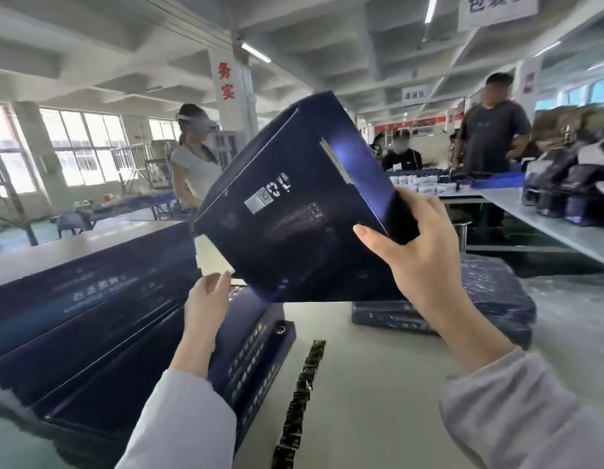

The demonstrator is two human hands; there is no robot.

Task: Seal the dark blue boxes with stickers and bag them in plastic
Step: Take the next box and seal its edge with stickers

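Stack: dark blue cardboard boxes with pale print [91,316] are piled on the left of the pale grey table [378,394], apparently as the supply within easy reach.
Left hand: the left hand [206,299] is raised with straight, relaxed fingers just at the lower edge of the lifted box; nothing is gripped, and contact cannot be confirmed. It seems placed to steady or receive that edge.
Held box: one flat dark blue printed box [294,204] is held clear above the table, tilted, its labelled face turned to the camera — probably so that the flap edge can be found for sealing.
Stickers: a long strip of dark glossy stickers [304,401] is laid on the table between the forearms, handy for either hand.
Right hand: the right hand [419,258] is clamped on the box's lower right corner, thumb laid across the face, fingers wrapped over the edge.
Bagged boxes: dark blue boxes wrapped in clear plastic [480,299] are laid at the right — judged finished and kept apart.
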